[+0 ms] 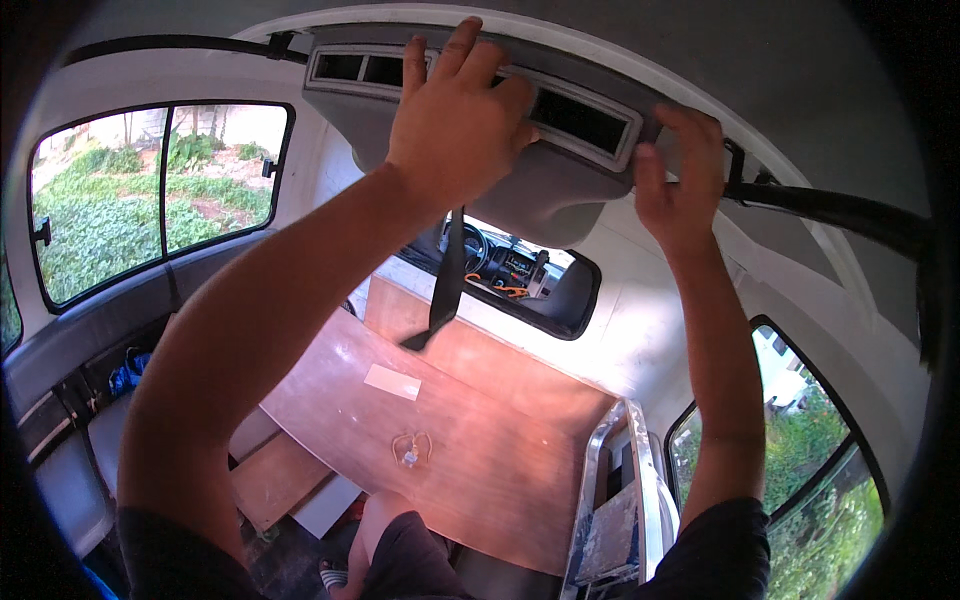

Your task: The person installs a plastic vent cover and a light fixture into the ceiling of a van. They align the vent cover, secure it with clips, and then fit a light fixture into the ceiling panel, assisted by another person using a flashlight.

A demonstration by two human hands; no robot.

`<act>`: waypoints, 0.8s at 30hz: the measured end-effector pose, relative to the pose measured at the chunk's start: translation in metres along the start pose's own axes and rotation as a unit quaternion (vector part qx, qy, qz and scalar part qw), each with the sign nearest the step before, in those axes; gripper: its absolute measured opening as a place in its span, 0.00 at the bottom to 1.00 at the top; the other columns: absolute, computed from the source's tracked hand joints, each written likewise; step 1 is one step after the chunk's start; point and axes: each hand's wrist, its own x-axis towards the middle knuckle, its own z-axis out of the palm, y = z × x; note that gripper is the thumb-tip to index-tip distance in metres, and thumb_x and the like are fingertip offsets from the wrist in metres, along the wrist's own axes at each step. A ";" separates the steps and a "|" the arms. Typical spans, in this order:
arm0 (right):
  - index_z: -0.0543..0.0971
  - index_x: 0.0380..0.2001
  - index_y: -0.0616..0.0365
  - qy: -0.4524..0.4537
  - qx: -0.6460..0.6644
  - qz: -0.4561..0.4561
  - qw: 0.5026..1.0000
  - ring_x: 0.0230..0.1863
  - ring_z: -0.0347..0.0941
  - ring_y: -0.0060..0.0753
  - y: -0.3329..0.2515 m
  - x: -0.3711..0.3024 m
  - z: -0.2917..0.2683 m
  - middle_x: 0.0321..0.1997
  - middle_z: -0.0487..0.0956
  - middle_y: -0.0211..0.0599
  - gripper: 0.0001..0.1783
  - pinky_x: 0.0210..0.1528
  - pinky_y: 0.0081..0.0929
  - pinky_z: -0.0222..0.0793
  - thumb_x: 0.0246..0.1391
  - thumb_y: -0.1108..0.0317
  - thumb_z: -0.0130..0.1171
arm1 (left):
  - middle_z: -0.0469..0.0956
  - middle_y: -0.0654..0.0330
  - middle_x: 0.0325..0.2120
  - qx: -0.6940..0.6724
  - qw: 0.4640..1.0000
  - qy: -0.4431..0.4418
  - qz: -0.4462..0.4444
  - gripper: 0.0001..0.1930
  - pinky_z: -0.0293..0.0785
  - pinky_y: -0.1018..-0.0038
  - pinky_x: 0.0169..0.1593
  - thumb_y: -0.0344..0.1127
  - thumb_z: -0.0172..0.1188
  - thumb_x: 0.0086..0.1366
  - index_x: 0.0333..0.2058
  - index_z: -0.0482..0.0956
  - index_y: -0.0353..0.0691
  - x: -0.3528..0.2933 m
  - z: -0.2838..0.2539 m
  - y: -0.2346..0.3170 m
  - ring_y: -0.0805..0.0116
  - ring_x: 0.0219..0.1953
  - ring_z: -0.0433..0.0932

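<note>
Overhead, a grey air vent unit (470,170) with framed rectangular openings spans the ceiling front. My left hand (460,115) lies across its middle, fingers spread over the vent frame and thumb beside the dark right-hand opening (580,122). At the unit's right end is my right hand (685,175), its fingers apart and bent toward the corner; whether it touches is hard to tell. Below my left wrist dangles a black strip (448,285), its upper end hidden behind the hand.
Beneath me a wooden board (480,440) bears a pale rectangular piece (393,382) and a small clear bag with wire (410,450). A metal-framed piece (610,510) stands at right. Black rails (830,205) run along the ceiling. A cab window (540,285) lies ahead; seats (70,490) line the left.
</note>
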 end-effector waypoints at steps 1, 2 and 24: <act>0.76 0.49 0.57 0.012 0.018 0.080 0.997 0.41 0.77 0.36 -0.001 -0.006 -0.003 0.42 0.78 0.42 0.14 0.51 0.39 0.69 0.61 0.66 0.60 | 0.77 0.57 0.51 0.022 1.000 0.001 0.000 0.12 0.69 0.51 0.62 0.41 0.73 0.57 0.39 0.87 0.45 0.002 -0.004 0.006 0.50 0.64 0.71; 0.76 0.49 0.58 0.022 0.035 0.159 0.986 0.41 0.76 0.36 0.000 -0.010 -0.005 0.43 0.78 0.42 0.14 0.50 0.37 0.70 0.62 0.68 0.58 | 0.79 0.53 0.51 -0.061 0.994 -0.064 -0.058 0.12 0.70 0.50 0.62 0.42 0.71 0.60 0.40 0.87 0.46 0.005 -0.005 0.013 0.50 0.64 0.71; 0.79 0.39 0.60 0.056 -0.020 0.326 0.944 0.43 0.81 0.51 0.032 -0.051 0.115 0.37 0.82 0.46 0.23 0.55 0.49 0.73 0.64 0.47 0.57 | 0.87 0.52 0.40 -0.159 0.867 -0.180 -0.438 0.27 0.77 0.47 0.52 0.64 0.58 0.64 0.38 0.90 0.46 0.069 0.031 0.125 0.47 0.48 0.85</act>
